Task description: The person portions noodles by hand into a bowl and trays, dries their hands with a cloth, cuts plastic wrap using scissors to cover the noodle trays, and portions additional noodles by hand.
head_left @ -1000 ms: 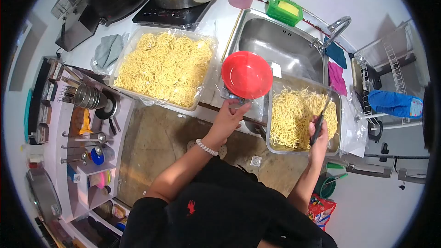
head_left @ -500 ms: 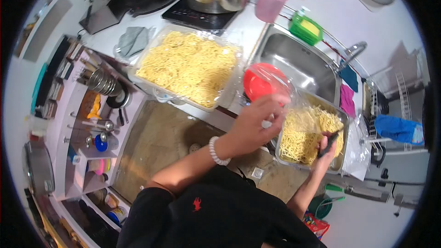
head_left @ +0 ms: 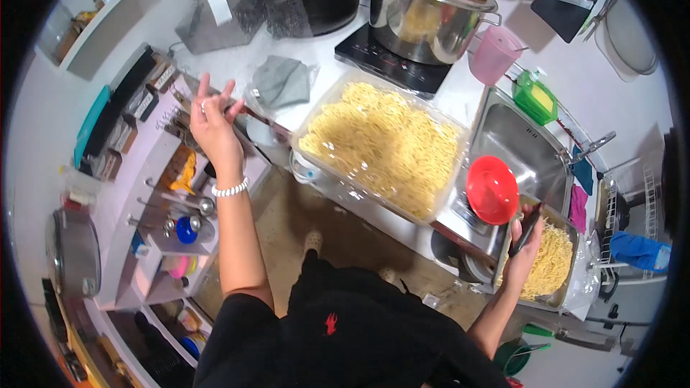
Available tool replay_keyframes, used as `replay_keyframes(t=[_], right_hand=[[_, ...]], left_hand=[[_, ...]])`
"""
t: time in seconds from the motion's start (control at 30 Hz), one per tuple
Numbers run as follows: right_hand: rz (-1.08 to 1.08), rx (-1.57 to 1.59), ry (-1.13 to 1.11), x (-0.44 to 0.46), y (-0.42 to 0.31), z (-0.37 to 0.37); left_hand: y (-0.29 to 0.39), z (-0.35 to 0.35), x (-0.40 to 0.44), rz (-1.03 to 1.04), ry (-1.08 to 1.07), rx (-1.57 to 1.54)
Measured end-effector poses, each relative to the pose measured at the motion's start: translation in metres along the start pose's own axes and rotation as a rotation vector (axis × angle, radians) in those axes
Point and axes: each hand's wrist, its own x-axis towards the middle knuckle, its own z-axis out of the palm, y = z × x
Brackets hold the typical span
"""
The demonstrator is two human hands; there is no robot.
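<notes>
My left hand (head_left: 214,126) is raised at the left with its fingers apart, holding nothing visible. It is closest to the shelves and the counter's left edge. My right hand (head_left: 519,250) is closed around a dark, narrow tool (head_left: 528,230) whose exact kind I cannot make out. It is over the left side of a metal tray (head_left: 566,302) of yellow noodles (head_left: 550,262). A red bowl (head_left: 492,185) sits just beyond that hand. Between my hands, a larger clear container (head_left: 338,176) holds a wide layer of yellow noodles (head_left: 388,140).
A steel pot (head_left: 424,32) stands on a black induction cooker (head_left: 359,57) behind the large container. The sink (head_left: 521,140) lies beyond the red bowl, with a pink cup (head_left: 496,56) nearby. Shelves (head_left: 154,187) line the left side.
My left hand has swung far left from above the metal tray, and the clear plastic it had there is gone from over the noodles. My view has turned left; the right hand keeps the tool.
</notes>
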Motion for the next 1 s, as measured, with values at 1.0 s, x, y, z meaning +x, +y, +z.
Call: replay_keyframes(t=[1.0], right_hand=[[-0.427,-0.547,-0.353,0.069,-0.109,0.391]], left_hand=[[-0.123,-0.123,0.085,-0.759,-0.073,0.196]])
